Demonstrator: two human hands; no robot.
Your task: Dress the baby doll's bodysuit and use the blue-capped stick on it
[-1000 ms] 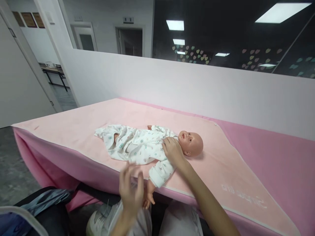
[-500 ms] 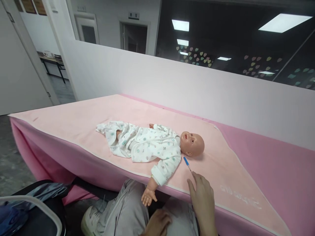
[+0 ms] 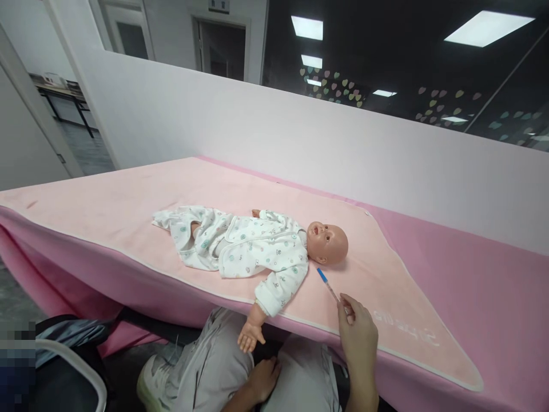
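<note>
My right hand (image 3: 359, 329) is closed, thumb and fingertips pinching the near end of a thin thermometer (image 3: 329, 287) with a blue tip. The blue tip points at the doll's neck and lies beside it, just over the mat. A baby doll (image 3: 263, 246) in a white printed outfit lies on its back, head to the right. One doll arm hangs over the table's front edge. Down on my lap, between the thighs, my left hand (image 3: 263, 379) rests with fingers loosely laid out and nothing seen in it.
A peach mat (image 3: 141, 189) covers much of the pink-draped table (image 3: 493, 274). Behind it stands a white low wall (image 3: 300, 134) with dark glass above. At lower left is a chair (image 3: 64, 372) with dark cloth on it. An open doorway shows a small table (image 3: 64, 94).
My right fingers have closed into a pinch on the end of the thermometer, its blue tip staying near the doll's head. My left hand shifts slightly on my lap. The view has moved a little.
</note>
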